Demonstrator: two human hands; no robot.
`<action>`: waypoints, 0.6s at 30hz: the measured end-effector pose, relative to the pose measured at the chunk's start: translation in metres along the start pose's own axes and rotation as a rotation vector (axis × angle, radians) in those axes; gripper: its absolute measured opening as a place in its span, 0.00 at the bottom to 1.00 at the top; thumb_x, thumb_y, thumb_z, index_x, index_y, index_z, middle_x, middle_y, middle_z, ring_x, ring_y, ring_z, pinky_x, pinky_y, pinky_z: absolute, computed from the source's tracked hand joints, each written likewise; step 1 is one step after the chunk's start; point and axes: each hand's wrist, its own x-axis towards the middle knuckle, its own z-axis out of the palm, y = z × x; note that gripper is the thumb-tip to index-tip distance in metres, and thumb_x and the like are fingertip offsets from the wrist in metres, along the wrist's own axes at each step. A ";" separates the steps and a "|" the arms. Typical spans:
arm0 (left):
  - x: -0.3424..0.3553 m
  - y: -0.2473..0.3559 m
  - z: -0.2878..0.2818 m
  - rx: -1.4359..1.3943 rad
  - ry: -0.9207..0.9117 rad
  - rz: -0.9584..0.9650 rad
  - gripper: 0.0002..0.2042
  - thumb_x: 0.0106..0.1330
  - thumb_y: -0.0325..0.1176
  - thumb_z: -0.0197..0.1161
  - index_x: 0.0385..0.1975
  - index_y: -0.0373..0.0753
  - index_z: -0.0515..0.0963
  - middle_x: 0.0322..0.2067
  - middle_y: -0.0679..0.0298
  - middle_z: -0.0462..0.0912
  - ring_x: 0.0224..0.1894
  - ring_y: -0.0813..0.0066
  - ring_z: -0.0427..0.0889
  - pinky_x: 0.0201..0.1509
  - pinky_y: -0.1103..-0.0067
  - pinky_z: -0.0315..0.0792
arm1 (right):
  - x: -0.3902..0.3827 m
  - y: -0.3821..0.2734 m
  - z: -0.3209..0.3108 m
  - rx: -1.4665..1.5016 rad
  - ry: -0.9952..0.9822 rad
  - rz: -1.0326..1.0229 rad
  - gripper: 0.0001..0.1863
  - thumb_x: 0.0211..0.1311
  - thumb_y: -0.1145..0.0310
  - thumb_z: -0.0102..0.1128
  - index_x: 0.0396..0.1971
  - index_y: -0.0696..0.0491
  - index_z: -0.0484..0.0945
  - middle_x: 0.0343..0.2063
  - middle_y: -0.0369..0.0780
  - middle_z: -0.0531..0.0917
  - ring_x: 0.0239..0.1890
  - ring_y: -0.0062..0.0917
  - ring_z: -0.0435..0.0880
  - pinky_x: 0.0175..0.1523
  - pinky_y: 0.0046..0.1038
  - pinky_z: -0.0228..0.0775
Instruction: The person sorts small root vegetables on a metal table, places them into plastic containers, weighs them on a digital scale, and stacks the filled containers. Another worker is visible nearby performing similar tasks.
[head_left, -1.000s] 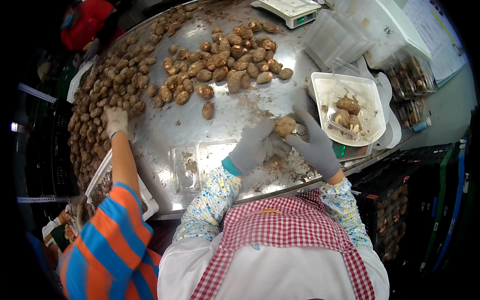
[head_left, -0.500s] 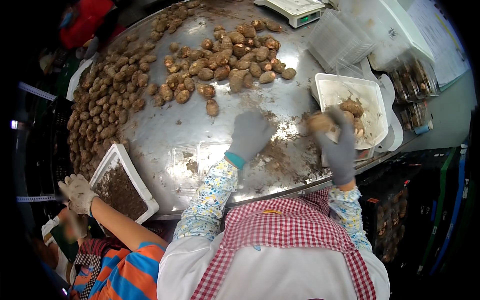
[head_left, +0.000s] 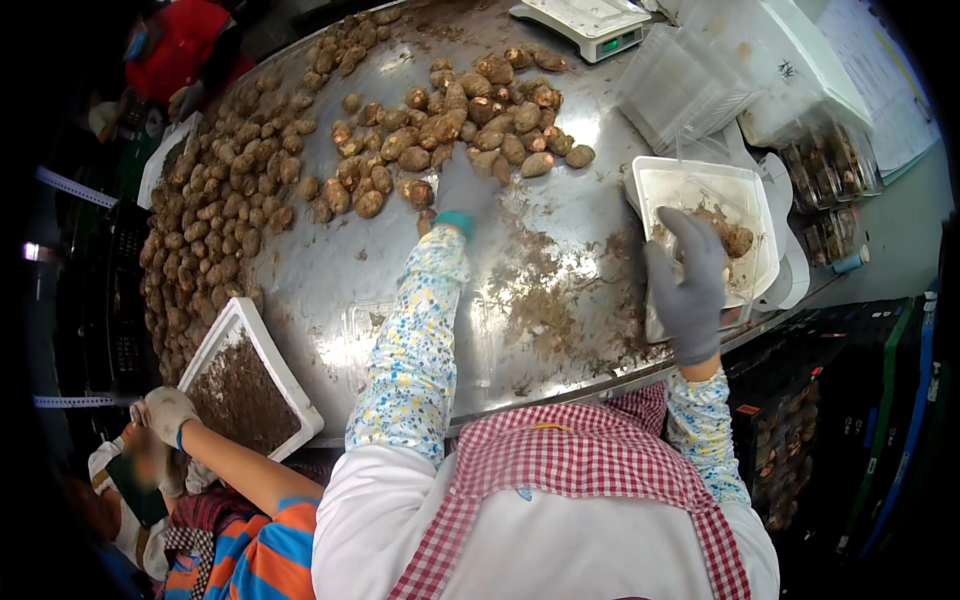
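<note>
My left hand point(head_left: 468, 188), in a grey glove, reaches forward to the near edge of a pile of brown taro corms point(head_left: 440, 128). It is smeared by motion, so its fingers and anything in them do not show clearly. Over the near side of a white tub point(head_left: 768, 215) is my right hand point(head_left: 690, 285), also grey-gloved. Its thumb and fingers are apart, with nothing seen between them. A few taro corms point(head_left: 738, 240) lie in the tub beside the fingers, partly behind clear plastic.
A larger heap of taro point(head_left: 215, 200) covers the table's left side. A white box of soil point(head_left: 310, 418) stands near a co-worker's gloved hand point(head_left: 165, 415). Clear plastic containers point(head_left: 680, 85) and a scale point(head_left: 590, 22) are at the far right. Dirt litters the metal table.
My left hand has moved forward to the taro pile. My right hand has let go of a taro corm at the tub, and its fingers have spread.
</note>
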 end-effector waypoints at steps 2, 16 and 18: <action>0.000 -0.012 0.006 -0.633 -0.216 -0.168 0.36 0.61 0.33 0.66 0.68 0.34 0.57 0.55 0.45 0.74 0.54 0.54 0.78 0.58 0.65 0.75 | -0.003 -0.010 0.011 0.108 -0.058 0.067 0.20 0.56 0.74 0.64 0.51 0.58 0.77 0.45 0.45 0.82 0.46 0.37 0.81 0.53 0.35 0.71; -0.133 0.024 -0.029 -1.506 -0.636 0.050 0.27 0.66 0.26 0.55 0.66 0.34 0.62 0.58 0.50 0.71 0.62 0.57 0.71 0.67 0.68 0.66 | -0.034 -0.026 0.093 0.591 -0.408 0.577 0.32 0.62 0.59 0.65 0.62 0.59 0.68 0.50 0.46 0.81 0.49 0.28 0.82 0.54 0.28 0.74; -0.129 0.015 -0.030 -0.971 -0.449 0.109 0.28 0.65 0.28 0.57 0.67 0.37 0.63 0.57 0.50 0.72 0.62 0.55 0.71 0.68 0.66 0.64 | -0.029 -0.026 0.074 0.467 -0.306 0.449 0.31 0.60 0.64 0.67 0.62 0.58 0.68 0.49 0.45 0.80 0.50 0.29 0.81 0.55 0.27 0.73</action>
